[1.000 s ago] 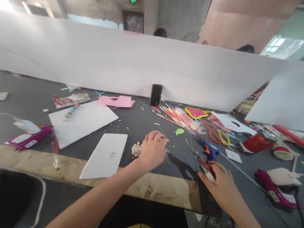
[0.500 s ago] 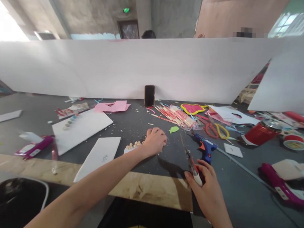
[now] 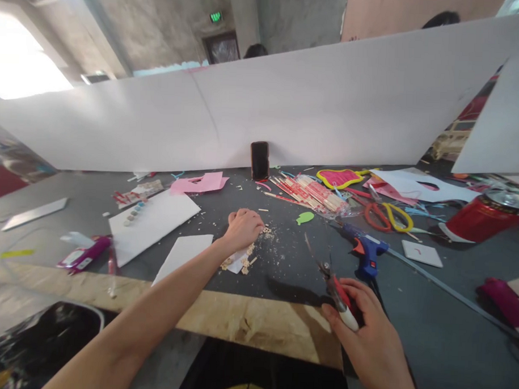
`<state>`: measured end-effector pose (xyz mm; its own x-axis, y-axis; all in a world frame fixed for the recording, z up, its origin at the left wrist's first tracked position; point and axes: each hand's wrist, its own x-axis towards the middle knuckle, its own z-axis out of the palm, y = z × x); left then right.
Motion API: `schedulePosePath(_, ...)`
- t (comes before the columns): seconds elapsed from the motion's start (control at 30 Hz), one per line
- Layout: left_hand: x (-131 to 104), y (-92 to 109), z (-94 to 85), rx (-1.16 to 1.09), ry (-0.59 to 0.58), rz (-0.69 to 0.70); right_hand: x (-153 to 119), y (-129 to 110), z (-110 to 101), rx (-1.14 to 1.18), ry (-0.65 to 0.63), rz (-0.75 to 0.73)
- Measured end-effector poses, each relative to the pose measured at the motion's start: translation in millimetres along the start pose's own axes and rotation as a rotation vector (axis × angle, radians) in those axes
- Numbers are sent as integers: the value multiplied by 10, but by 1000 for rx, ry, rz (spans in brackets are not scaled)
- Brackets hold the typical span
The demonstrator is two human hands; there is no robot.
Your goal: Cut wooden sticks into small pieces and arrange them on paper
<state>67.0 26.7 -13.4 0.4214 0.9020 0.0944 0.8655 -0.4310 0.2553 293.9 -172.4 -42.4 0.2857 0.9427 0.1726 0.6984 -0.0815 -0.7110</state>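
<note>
My left hand [image 3: 243,230] rests low over the dark table, fingers curled down; anything under them is hidden. Small pale wooden bits [image 3: 268,232] and fine crumbs lie just to its right. Below the wrist, a white piece [image 3: 236,263] with more bits on and around it is partly covered by my forearm. My right hand [image 3: 368,329] is wrapped round red-and-white-handled pliers [image 3: 337,296], their slim jaws apart and pointing away from me, above the table's front part. A blue glue gun [image 3: 370,252] lies just beyond that hand.
Bundled wooden sticks [image 3: 313,193], scissors with a yellow handle [image 3: 399,217], a green cutout [image 3: 305,218] and a red can [image 3: 484,216] lie on the right. White boards [image 3: 156,219] and a purple tool [image 3: 85,255] are left. A phone [image 3: 259,160] leans on the white partition [image 3: 313,111].
My left hand has moved left, uncovering wooden bits to its right. My right hand still holds the pliers in much the same place. The view has tilted and shifted.
</note>
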Motion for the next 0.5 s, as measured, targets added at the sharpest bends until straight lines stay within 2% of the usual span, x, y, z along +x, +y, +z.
schedulePosePath(0.1,-64,10,-93,29,29,14,-6,1,1,-14,-2,-30)
schedulePosePath(0.23,-285,37,-218,61,27,45,-4,-3,5,-25,12,-31)
schedulePosePath(0.37,-535,105,-216,82,2,87,17,-16,10,-31,79,12)
schedulePosePath(0.5,-659,144,-164,99,5,107,42,-5,-5,-24,173,129)
